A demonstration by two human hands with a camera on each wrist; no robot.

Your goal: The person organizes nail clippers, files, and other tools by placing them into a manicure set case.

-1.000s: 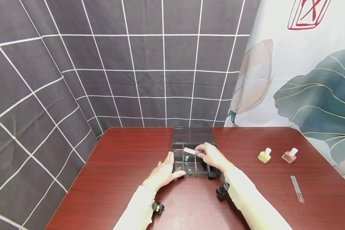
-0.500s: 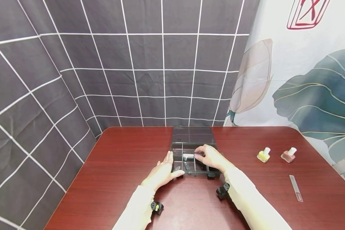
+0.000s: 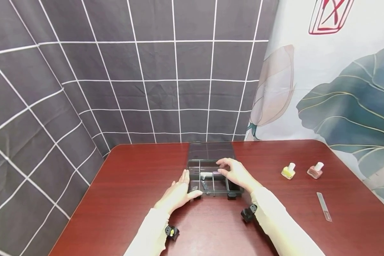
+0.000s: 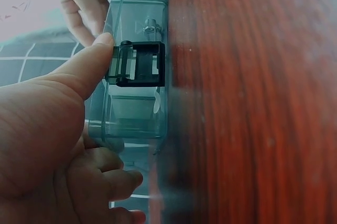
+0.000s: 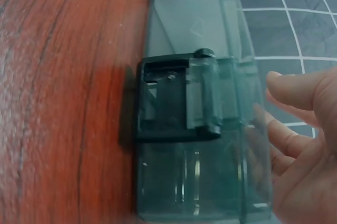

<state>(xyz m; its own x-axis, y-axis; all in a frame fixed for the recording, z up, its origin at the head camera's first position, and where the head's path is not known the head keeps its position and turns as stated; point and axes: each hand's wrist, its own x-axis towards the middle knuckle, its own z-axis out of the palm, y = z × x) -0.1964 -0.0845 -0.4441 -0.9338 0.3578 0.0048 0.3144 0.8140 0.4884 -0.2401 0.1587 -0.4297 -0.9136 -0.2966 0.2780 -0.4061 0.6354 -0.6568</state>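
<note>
A clear grey divided plastic box stands on the table with its lid laid back. Inside, a small bottle with a long white cap and lilac body lies crosswise at mid-box. Nail clippers sit in a front compartment. My left hand braces the box's left front corner, fingers straight along the side and thumb on the front rim beside a black latch. Over the right part of the box is my right hand, thumb and fingers apart, holding nothing. Its palm hides some compartments.
To the right stand a yellow nail polish bottle and a pink nail polish bottle. A nail file lies nearer the front. Grey grid-patterned cloth hangs behind the table.
My right hand has lowered the lilac bottle into the box and let it go, fingers now spread above it. The left hand stays on the box corner. The head view has shifted slightly.
</note>
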